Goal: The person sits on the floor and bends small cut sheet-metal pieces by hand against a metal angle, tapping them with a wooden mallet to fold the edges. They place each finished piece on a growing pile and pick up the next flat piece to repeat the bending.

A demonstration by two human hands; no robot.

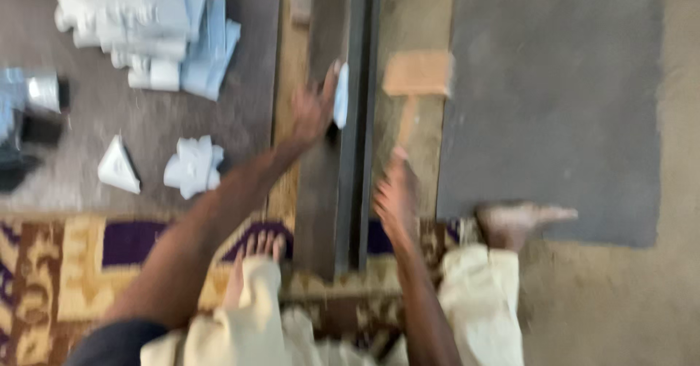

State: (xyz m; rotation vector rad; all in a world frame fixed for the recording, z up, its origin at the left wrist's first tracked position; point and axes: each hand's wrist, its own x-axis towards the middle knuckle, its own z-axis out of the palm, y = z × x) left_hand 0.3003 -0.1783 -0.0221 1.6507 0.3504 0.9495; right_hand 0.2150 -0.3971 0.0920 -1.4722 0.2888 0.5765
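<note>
The picture is blurred by motion. My left hand (pixel 312 111) reaches forward over a long dark metal bar (pixel 356 191) and holds a small white piece (pixel 340 96) at its fingertips, against the bar's left side. My right hand (pixel 397 198) lies to the right of the bar and grips the lower end of the handle of a wooden mallet (pixel 418 74), whose block head rests on the sandy floor. My bare feet show below, the left one (pixel 255 248) on a patterned rug and the right one (pixel 521 220) on the floor.
A stack of white and pale blue pieces (pixel 157 27) lies at the upper left, with two loose white pieces (pixel 193 163) nearer. Dark objects (pixel 29 129) sit at the left edge. A grey mat (pixel 554 103) covers the floor on the right. A brown and purple rug (pixel 73 264) lies under me.
</note>
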